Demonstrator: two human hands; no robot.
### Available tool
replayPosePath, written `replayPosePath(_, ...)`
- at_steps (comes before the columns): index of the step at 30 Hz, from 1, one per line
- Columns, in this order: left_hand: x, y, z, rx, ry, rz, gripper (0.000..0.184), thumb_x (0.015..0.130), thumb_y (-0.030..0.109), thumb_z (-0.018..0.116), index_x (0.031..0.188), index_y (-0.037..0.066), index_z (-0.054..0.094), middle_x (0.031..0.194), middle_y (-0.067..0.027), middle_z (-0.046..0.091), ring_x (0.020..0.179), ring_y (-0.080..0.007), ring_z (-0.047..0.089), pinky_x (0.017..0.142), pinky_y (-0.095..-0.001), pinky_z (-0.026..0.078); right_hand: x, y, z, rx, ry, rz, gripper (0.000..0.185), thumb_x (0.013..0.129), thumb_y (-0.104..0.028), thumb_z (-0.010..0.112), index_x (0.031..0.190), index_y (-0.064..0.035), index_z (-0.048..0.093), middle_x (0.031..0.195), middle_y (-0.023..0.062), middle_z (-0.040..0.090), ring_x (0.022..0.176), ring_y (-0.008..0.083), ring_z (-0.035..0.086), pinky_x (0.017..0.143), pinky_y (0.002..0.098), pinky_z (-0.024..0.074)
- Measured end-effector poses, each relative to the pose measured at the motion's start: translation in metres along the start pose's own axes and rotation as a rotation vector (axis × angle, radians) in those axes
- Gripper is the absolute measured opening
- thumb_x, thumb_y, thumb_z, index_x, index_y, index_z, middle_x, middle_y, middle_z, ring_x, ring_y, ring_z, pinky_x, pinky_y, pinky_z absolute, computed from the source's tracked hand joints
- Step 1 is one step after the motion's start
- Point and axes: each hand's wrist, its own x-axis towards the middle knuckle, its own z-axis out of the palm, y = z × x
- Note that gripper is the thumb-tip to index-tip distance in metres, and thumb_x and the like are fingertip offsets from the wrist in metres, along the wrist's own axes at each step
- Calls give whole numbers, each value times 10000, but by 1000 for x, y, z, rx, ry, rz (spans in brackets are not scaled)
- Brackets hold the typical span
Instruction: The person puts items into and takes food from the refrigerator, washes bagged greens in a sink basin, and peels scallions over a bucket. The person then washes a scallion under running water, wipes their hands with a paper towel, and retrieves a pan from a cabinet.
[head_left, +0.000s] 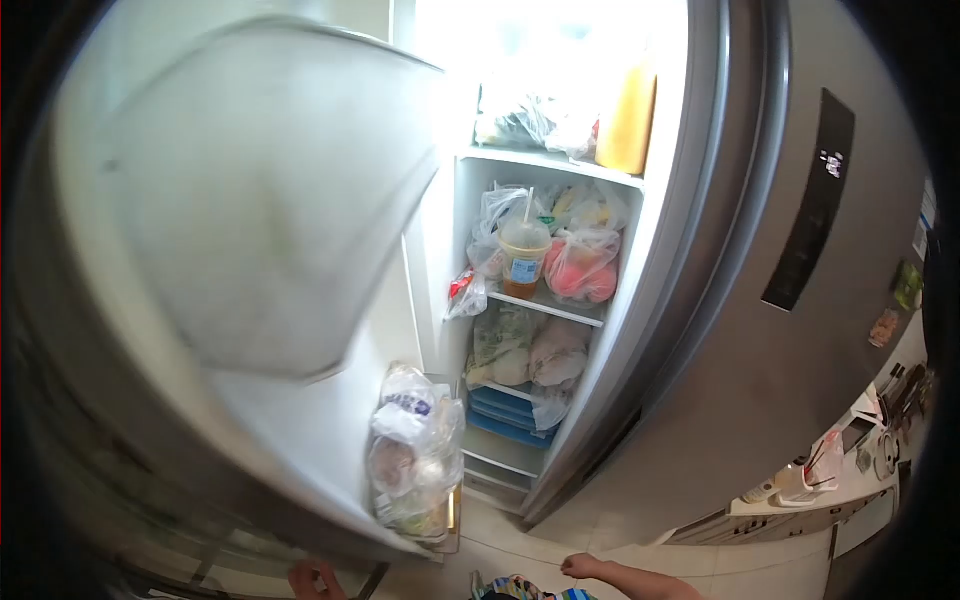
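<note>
Pale floor tiles (500, 547) front the refrigerator (680, 390) ahead, its drink cup (522, 268) upright presumably against spilling, with the right hand (577, 567) fisted and the left hand (318, 580) near the open door (300, 425), its grip impossible to tell.

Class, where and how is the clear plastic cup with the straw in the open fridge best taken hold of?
Grip the clear plastic cup around its wall, below the clear domed lid, probably coming from the open front: it stands upright near the pale shelf edge, translucent plastic bags crowding both sides. The thin pale straw seems a poor handle.
</note>
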Motion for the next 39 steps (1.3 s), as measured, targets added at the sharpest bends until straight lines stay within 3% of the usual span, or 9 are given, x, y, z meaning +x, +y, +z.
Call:
replayPosePath(4,37,-1,11,-580,146,-257,386,651,116,624,984,-8,473,905,-121,503,839,-210,471,741,-333,376,-37,4,24,300,-16,329,315,700,-317,470,869,-72,573,822,95,584,783,217,550,727,311,405)
replayPosePath(6,46,-13,21,-451,-38,155,498,551,159,703,956,9,456,929,-137,456,835,-277,452,708,-360,381,-54,0,39,222,62,444,281,696,-286,506,862,-71,578,767,38,603,665,122,592,670,252,439)
replayPosePath(12,53,48,21,-773,-249,156,588,484,118,737,967,16,418,1059,-150,370,884,-266,415,697,-324,382,-117,-19,135,548,316,570,256,678,-284,470,793,-97,601,679,43,601,642,181,573,650,299,439)
replayPosePath(16,49,96,34,-824,-47,323,599,489,76,714,994,26,395,1097,-162,338,921,-258,391,708,-309,375,-179,-35,212,536,300,675,274,648,-304,429,608,-96,603,616,47,589,619,200,569,598,315,442)
replayPosePath(21,37,149,51,-793,10,361,515,662,51,591,1115,37,346,1158,-105,312,862,-204,421,717,-314,369,-269,-78,282,716,357,962,234,623,-224,432,647,-65,603,653,120,581,646,256,564,614,345,446)
replayPosePath(22,39,179,31,-812,182,436,494,665,209,652,1046,20,401,980,-129,404,708,-223,466,595,-342,407,-282,-77,300,720,347,1019,228,611,-220,444,638,-56,599,639,129,576,644,278,558,621,352,445)
replayPosePath(29,-9,241,61,-797,52,399,512,635,207,674,1026,6,412,987,-158,367,751,-256,456,647,-349,420,-337,-78,426,1309,557,1252,207,626,-214,466,651,-59,601,626,101,587,562,194,569,512,328,458)
replayPosePath(34,-114,331,60,-958,-421,331,266,738,5,470,1002,22,439,1076,-97,380,809,-162,450,655,-266,392,-395,-60,462,1630,616,1247,193,674,-167,552,824,-47,573,712,60,579,606,148,590,495,263,472)
replayPosePath(39,-240,477,-8,-1181,-768,502,92,693,-23,484,782,-2,500,993,-100,430,744,-157,475,623,-246,416,-477,10,452,1313,743,1208,243,686,-203,537,834,-12,569,721,92,592,619,155,592,533,274,464)
